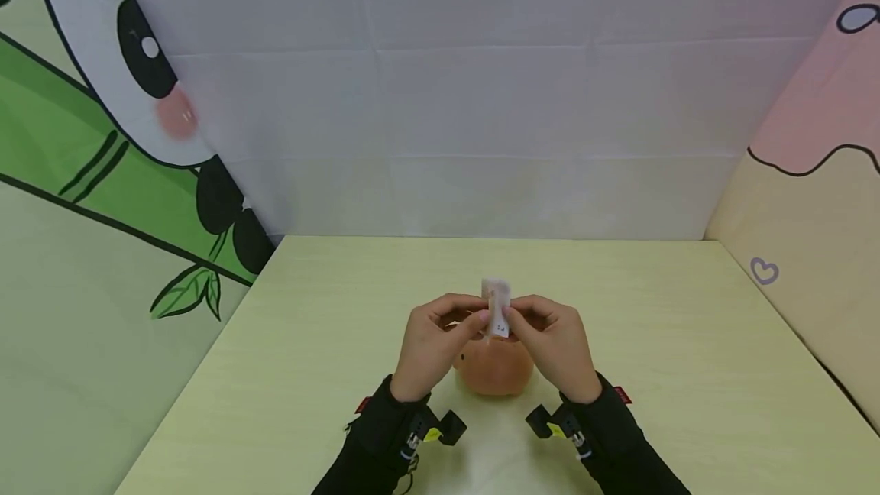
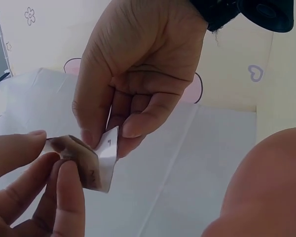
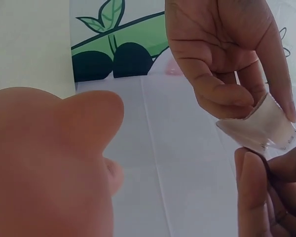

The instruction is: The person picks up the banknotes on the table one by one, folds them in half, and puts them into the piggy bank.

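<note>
Both hands hold a small folded piece of printed paper (image 1: 499, 310) between them, above a rounded pink-orange figure (image 1: 495, 369) with a dark eye dot. My left hand (image 1: 438, 338) pinches the paper's left side, and my right hand (image 1: 555, 338) pinches its right side. In the left wrist view the paper (image 2: 91, 165) shows a brownish printed face and a glossy white flap. The right wrist view gives it as a bent pale strip (image 3: 269, 126). The figure (image 3: 49, 168) there looks like a piggy bank, with an ear and a snout sticking out.
A pale yellow table (image 1: 330, 312) lies under the hands. Behind it hangs a white cloth (image 1: 481, 113), with cartoon-printed panels (image 1: 82, 121) at the left and a pink and cream panel (image 1: 811, 197) at the right. Each dark sleeve (image 1: 385, 434) carries a small wrist camera (image 1: 450, 428).
</note>
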`<action>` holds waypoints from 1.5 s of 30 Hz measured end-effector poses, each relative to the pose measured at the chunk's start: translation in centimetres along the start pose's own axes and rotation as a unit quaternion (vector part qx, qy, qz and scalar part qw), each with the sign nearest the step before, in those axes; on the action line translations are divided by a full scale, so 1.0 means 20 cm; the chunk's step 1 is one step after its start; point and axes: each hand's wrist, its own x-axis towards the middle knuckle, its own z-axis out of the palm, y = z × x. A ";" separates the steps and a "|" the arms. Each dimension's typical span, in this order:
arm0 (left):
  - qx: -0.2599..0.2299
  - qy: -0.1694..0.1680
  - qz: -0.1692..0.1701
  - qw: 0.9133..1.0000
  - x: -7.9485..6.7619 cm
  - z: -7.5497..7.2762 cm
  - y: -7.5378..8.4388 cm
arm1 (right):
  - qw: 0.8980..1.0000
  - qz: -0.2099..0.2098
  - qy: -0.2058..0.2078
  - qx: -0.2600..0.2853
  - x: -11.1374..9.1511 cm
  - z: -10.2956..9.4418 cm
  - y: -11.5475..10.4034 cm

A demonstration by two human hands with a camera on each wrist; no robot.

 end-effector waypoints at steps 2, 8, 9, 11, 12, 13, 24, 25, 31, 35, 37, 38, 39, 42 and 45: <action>0.009 0.006 -0.001 1.000 0.00 0.00 0.00 | 1.000 0.002 -0.003 0.004 0.00 0.00 0.00; 0.023 0.023 -0.023 0.999 0.00 0.01 0.00 | 1.000 0.024 -0.009 0.014 0.00 0.01 0.00; 0.024 0.025 -0.027 0.999 0.00 0.01 0.00 | 1.000 0.026 -0.009 0.014 0.00 0.01 0.00; 0.027 0.028 -0.032 0.999 0.00 0.02 0.00 | 1.000 0.026 -0.012 0.014 0.00 0.02 0.00; 0.028 0.029 -0.033 0.999 0.00 0.02 0.00 | 1.000 0.025 -0.012 0.014 0.00 0.02 0.00; 0.030 0.030 -0.033 0.999 0.01 0.02 0.00 | 1.000 0.023 -0.014 0.012 0.00 0.02 0.00; 0.019 0.017 -0.039 0.999 0.01 0.01 -0.02 | 0.999 -0.008 -0.032 -0.005 -0.01 0.02 0.00; 0.018 0.012 -0.040 0.999 0.01 0.01 -0.02 | 0.999 -0.009 -0.033 -0.008 -0.01 0.02 0.00; 0.010 -0.010 -0.032 0.999 0.01 0.01 -0.03 | 0.999 -0.008 -0.038 -0.012 -0.01 0.03 0.01; 0.016 -0.010 -0.025 0.999 0.01 0.01 -0.04 | 0.999 -0.007 -0.039 -0.014 -0.01 0.03 0.01; 0.018 -0.007 -0.026 0.999 0.01 0.01 -0.04 | 0.999 -0.007 -0.038 -0.017 -0.01 0.03 0.01; 0.020 -0.005 -0.028 0.999 0.01 0.01 -0.04 | 0.999 -0.008 -0.038 -0.017 -0.01 0.03 0.01; 0.020 -0.004 -0.028 0.999 0.01 0.01 -0.04 | 0.999 -0.009 -0.037 -0.018 -0.01 0.03 0.01; 0.017 -0.003 -0.031 0.999 0.01 0.01 -0.04 | 0.999 -0.009 -0.036 -0.021 -0.01 0.02 0.01; 0.015 -0.002 -0.031 0.999 0.01 0.00 -0.04 | 0.999 -0.007 -0.036 -0.021 -0.01 0.02 0.01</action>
